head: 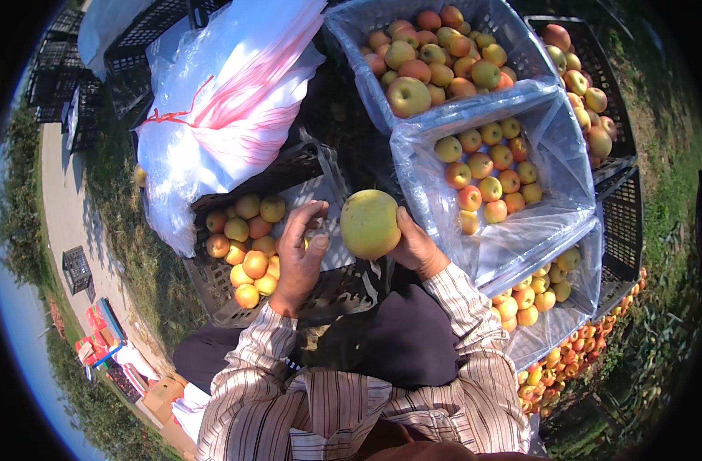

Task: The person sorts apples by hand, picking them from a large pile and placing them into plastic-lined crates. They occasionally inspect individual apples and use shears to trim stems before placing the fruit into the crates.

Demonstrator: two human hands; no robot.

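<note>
My right hand [418,245] grips a large green-yellow apple [369,225] from its right side, in front of my knees. Apart from that apple on its left, my left hand [302,253] is raised with thumb and fingers spread and nothing between them. Beneath the left hand stands a black plastic crate [213,291], with several yellow-red apples [254,264] heaped in its left part beside a pale liner sheet [338,258]. To the right, a crate lined with clear plastic film [501,245] holds apples [490,189] set in rows.
Two more film-lined crates of apples [434,63] [526,302] stand beyond and nearer. Black crates [622,225] line the right side, above a ground pile of apples [564,360]. A bundle of plastic bags [230,115] with red ties covers the upper left. Cardboard boxes [161,397] lie lower left.
</note>
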